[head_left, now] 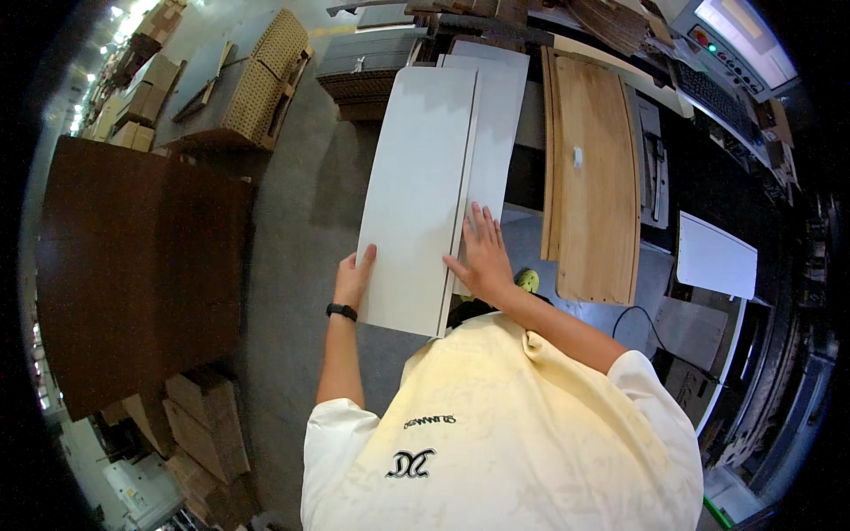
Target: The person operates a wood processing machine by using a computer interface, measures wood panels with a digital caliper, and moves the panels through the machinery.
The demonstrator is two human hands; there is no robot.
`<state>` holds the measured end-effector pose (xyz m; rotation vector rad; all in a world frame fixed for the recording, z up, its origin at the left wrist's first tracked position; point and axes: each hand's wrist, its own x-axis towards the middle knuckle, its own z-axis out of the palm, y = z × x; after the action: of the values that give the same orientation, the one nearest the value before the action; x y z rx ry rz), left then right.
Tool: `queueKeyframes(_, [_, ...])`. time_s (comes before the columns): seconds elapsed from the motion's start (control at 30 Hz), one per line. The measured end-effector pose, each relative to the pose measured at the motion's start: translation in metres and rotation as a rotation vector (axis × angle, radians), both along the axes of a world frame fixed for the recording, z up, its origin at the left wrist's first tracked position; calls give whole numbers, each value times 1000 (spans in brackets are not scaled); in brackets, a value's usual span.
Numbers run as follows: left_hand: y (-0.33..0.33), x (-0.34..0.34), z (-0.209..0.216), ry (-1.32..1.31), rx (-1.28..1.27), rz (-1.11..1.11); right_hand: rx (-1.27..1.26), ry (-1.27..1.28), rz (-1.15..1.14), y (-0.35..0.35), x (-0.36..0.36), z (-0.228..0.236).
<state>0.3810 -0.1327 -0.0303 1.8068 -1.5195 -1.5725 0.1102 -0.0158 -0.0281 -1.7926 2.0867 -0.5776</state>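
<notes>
A long white panel lies before me, with a groove or raised strip running along its right side. My left hand, with a black band at the wrist, grips the panel's left edge near its close end. The thumb lies on top, and the other fingers are partly hidden at the edge. Spread out flat, my right hand rests over the panel's right edge, its fingers reaching toward a second white panel. That second panel sits partly beneath the first, to its right.
Wooden boards lie to the right, with a small white piece on top. Farther right are another white panel, a keyboard and a control screen. A big brown stack and cardboard boxes stand at left; board stacks stand ahead.
</notes>
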Motion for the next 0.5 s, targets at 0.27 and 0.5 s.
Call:
queueKeyframes(0.27, [5, 8, 18, 5, -96, 33, -49, -1075, -368, -26, 7, 7])
queueKeyframes(0.5, [-9, -4, 45, 41, -288, -22, 50, -1155, -455, -38, 1, 4])
